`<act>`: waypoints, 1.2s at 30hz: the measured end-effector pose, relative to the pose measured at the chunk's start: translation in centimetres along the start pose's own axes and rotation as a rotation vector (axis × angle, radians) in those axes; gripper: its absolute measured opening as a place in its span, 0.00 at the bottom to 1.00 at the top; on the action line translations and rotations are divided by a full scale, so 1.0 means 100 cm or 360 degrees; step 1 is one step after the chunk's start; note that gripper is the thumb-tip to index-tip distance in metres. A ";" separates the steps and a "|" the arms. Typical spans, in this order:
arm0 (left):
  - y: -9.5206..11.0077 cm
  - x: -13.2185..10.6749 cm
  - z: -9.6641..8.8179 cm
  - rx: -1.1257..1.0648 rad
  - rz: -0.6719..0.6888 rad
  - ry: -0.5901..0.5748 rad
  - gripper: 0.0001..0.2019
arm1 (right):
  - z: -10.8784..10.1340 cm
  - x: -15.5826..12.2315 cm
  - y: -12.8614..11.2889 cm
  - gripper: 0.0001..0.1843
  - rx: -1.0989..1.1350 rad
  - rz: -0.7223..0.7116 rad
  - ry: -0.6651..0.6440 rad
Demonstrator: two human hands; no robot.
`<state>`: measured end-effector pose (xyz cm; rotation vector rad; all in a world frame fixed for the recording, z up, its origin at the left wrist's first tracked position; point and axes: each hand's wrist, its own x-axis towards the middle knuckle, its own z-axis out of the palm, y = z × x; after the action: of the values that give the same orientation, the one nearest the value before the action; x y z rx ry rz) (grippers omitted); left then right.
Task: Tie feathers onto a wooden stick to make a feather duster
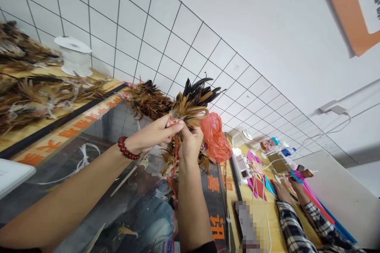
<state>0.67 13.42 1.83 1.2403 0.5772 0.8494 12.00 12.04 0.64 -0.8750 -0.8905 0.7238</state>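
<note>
- Left hand (154, 134), red bead bracelet (127, 148) at wrist: fingers pinched shut on base of feather bundle (190, 104), at the red string (174, 158).
- Right hand (190, 142): fingers curled closed around same bundle from below; red string hangs down between both forearms.
- Bundle raised mid-scene above glass-topped desk (89, 154).
- Red plastic bag (215, 136) just right of the hands.
- More feather bunches (35, 99) far left; white spool (74, 55) beside them.
- Another person's plaid sleeve (297, 225) near right.

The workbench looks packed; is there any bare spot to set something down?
Little. A bare wood strip lies beside the co-worker's plaid sleeve. Feather bundles and a white spool crowd the far end; coloured sheets clutter the rest.
</note>
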 end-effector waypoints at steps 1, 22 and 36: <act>0.001 -0.001 0.000 0.0030 -0.0003 0.0013 0.21 | 0.000 0.000 0.000 0.12 0.0000 -0.0004 -0.0009; 0.003 0.000 -0.002 -0.0570 -0.0051 -0.0177 0.21 | -0.025 -0.007 -0.002 0.27 -0.0130 0.0641 -0.0549; -0.016 0.017 -0.006 0.0800 0.0263 0.0376 0.11 | -0.074 -0.008 -0.037 0.12 -0.1132 -0.0040 -0.0627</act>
<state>1.54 15.01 0.26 1.6716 0.9266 1.0348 18.78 7.27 1.01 -1.3658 -1.5580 0.5636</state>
